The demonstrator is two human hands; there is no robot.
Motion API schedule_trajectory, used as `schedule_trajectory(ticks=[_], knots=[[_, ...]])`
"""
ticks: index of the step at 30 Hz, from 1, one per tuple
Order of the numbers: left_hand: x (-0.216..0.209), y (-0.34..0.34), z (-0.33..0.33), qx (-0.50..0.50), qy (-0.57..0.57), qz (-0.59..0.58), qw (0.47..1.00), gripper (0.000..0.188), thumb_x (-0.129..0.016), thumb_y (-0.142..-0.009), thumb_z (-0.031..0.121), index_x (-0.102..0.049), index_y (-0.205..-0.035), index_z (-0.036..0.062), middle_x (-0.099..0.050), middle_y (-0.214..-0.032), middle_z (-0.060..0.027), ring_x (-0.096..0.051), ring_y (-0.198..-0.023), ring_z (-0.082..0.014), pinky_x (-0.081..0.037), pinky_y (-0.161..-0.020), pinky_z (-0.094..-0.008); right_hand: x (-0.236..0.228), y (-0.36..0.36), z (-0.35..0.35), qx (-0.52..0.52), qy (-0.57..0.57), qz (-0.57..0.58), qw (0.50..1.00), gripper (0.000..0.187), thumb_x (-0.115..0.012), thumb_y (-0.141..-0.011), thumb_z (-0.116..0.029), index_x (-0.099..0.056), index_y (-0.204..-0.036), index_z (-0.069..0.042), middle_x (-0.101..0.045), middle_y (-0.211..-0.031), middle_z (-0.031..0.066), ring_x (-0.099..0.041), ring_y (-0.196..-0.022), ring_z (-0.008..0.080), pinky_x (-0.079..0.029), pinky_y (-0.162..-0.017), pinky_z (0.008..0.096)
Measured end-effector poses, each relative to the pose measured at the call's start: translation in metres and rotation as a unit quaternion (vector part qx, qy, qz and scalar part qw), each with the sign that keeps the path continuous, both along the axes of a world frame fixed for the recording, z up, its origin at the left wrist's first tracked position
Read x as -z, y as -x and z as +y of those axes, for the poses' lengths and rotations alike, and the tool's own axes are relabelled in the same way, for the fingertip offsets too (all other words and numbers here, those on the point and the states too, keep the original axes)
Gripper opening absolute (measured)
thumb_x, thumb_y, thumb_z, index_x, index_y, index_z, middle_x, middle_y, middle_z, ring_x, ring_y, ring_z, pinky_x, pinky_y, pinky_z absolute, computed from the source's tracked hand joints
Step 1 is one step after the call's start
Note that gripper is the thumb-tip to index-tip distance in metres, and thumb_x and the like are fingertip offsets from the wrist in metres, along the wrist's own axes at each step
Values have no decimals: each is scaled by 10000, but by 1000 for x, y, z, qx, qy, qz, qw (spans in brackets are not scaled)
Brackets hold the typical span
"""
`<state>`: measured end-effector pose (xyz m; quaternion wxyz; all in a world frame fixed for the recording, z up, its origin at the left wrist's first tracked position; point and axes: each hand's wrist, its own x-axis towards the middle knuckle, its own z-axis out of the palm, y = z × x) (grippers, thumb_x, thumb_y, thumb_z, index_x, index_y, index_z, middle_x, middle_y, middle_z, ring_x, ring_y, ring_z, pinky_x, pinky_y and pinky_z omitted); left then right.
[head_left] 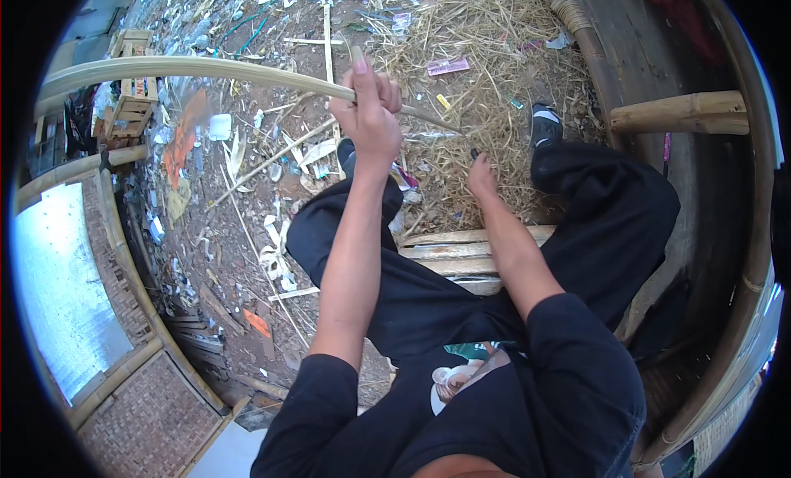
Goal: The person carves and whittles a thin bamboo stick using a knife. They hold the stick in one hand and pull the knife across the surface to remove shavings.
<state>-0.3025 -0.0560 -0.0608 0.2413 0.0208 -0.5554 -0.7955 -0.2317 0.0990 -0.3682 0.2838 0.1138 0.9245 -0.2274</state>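
Note:
A long, pale bamboo strip (222, 69) reaches from the far left across to the middle, bending slightly and tapering toward its right end. My left hand (371, 119) is closed round it near that thinner end, the thumb pointing up and away. Lower and to the right, close to the strip's tip, my right hand (483, 178) is closed low over the straw-like shavings. A small dark end (475, 153) pokes out past its fingers; the rest of what it grips is hidden, so its kind is unclear.
Dry bamboo shavings (503, 49) heap between my feet. Litter and thin sticks (328, 49) strew the dirt ground. A wooden crate (132, 91) stands at far left, above a woven bamboo panel (148, 412). Bamboo poles (680, 114) frame the right side. Under me are wooden slats (453, 251).

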Motion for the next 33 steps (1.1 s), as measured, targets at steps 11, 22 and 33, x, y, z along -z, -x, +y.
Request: schedule_trajectory(ticks=[11, 22, 33], knots=[[0, -3, -3, -22, 47, -21, 998, 444, -411, -983, 330, -263, -631, 105, -201, -488, 37, -175, -405, -64, -148, -402, -261, -73, 62, -22, 177, 245, 282, 911, 271, -432, -961, -291, -447, -983, -21, -584, -717, 204, -583, -612, 392, -406, -497, 446], [-3, 1, 9, -20, 49, -9, 999, 434, -401, -988, 316, -265, -633, 106, -204, -491, 37, -166, -400, -59, -143, -398, -258, 18, -5, 11, 18, 45, -57, 997, 341, -461, -924, -189, -416, -1183, 28, -581, -1032, 297, -561, -1014, 427, -471, -811, 463], [-1, 1, 1, -8, 50, -15, 999, 433, -376, -996, 323, -264, -638, 108, -192, -499, 42, -174, -409, -61, -149, -403, -261, -2, 33, 18, 211, 339, -57, 915, 247, -395, -969, -310, -413, -927, -68, -474, -600, 96, -473, -455, 229, -341, -392, 377]])
